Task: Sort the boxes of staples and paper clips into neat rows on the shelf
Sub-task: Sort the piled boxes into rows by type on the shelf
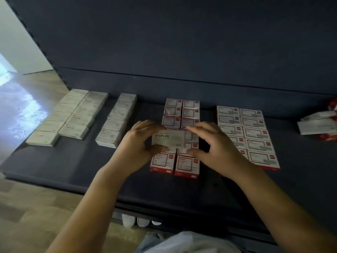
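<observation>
Head view: white staples box [168, 140] pinched between both hands [184, 143], long axis sideways, above red rows [179, 114]; white rows [114, 123] leftward, left hand [138, 143] nearer.

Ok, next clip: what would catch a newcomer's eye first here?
Both hands, the left hand and the right hand, pinch a white staples box at mid-shelf, above the red-trimmed boxes. White boxes sit in rows on the left, and a loose heap of boxes lies at the far right.
</observation>
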Demonstrator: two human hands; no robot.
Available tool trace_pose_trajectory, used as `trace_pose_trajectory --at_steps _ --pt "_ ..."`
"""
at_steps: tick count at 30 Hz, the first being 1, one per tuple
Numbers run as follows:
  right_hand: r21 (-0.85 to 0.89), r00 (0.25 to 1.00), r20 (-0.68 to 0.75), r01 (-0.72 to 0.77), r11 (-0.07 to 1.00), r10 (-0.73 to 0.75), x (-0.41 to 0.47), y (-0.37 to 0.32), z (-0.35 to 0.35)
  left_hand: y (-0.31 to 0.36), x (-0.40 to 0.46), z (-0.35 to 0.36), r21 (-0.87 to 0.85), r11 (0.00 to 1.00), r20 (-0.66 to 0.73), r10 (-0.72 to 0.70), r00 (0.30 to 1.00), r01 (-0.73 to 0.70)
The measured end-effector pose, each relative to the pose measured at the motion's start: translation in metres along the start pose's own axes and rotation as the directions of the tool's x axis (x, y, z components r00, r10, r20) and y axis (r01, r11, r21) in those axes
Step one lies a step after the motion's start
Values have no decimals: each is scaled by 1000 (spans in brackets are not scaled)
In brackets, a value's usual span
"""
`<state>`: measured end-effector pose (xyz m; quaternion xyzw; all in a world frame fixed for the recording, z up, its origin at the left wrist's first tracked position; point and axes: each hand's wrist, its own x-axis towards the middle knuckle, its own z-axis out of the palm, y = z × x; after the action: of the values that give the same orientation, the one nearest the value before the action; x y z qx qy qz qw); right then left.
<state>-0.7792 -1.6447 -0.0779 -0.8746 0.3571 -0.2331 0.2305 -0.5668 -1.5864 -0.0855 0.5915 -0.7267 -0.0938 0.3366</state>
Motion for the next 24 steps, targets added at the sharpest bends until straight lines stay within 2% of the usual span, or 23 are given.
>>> trace_pose_trajectory --at_steps 4,9,16,21,24 --pt "-69 999 23 31 997 -29 22 -22 25 -40 -14 -31 29 998 -26 -55 998 56" --pt "-58 995 34 93 994 -91 44 -49 55 -91 -41 -69 121 987 -28 -106 994 108" --pt "-56 983 56 177 983 -174 64 -80 91 -137 -93 -112 210 920 -122 -311 943 330" --pt "-83 966 107 245 966 -235 75 -97 112 -164 -111 -121 377 899 -76 -211 975 224" --pt "-88 963 112 257 962 -247 79 -100 117 -177 -113 -118 459 853 -114 -220 969 248"
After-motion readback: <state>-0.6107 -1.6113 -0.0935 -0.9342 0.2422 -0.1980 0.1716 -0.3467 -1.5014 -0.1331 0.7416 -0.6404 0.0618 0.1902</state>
